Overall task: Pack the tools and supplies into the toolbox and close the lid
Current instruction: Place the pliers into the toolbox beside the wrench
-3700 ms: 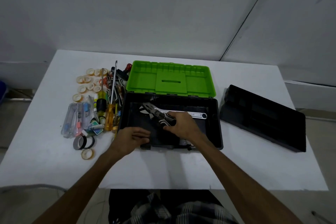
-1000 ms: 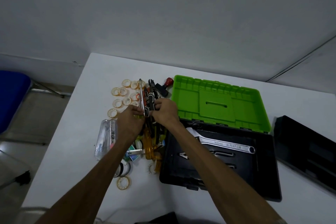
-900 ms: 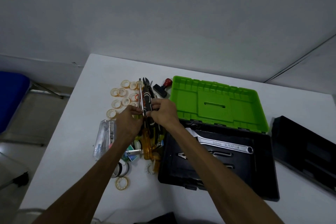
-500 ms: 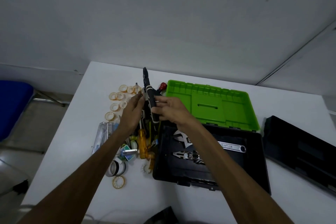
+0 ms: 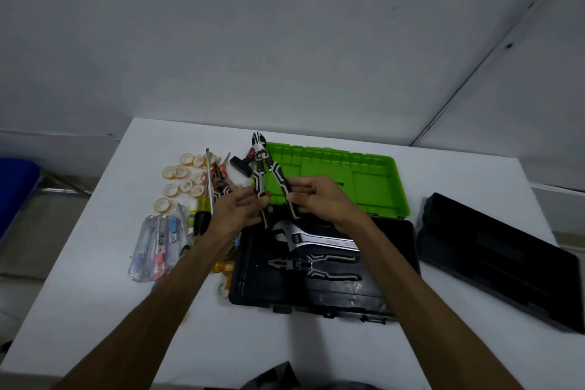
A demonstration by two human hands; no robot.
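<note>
both hands are on one pair of cutters [image 5: 269,177], held up in the air over the far-left corner of the toolbox [image 5: 323,266]. left hand [image 5: 235,215] has fingers curled round the left handle, right hand [image 5: 316,199] pinches the right handle between thumb & fingers. handles are spread apart, nose pointing up and away, cutting tip looks closed but too small to be sure.

risks, as i judge them: handles splayed w/ a hand on each, so if they snap together a finger near the pivot could get nipped. if one hand lets go the tool swings & could drop onto the adjustable wrench [image 5: 313,236] or the pliers [image 5: 316,264] already lying in the black base. laid down still open it'd prob eat floor space and foul the tray [image 5: 497,263] going back in, or the green lid [image 5: 335,180] closing.

counts: in the box 1 wrench, 1 pliers. in hand 1 cutters. 1 black tray, right of the box, on the table [image 5: 95,294]. left of the box: approx 10 small tape rolls [image 5: 185,180], exact no. hard to tell; at least 2 yellow-handled screwdrivers [image 5: 207,196]; 1 clear case of small bits [image 5: 156,247]; 1 black block w/ red knob [image 5: 242,165]; more pieces hidden under the left arm, can't count those.
</note>
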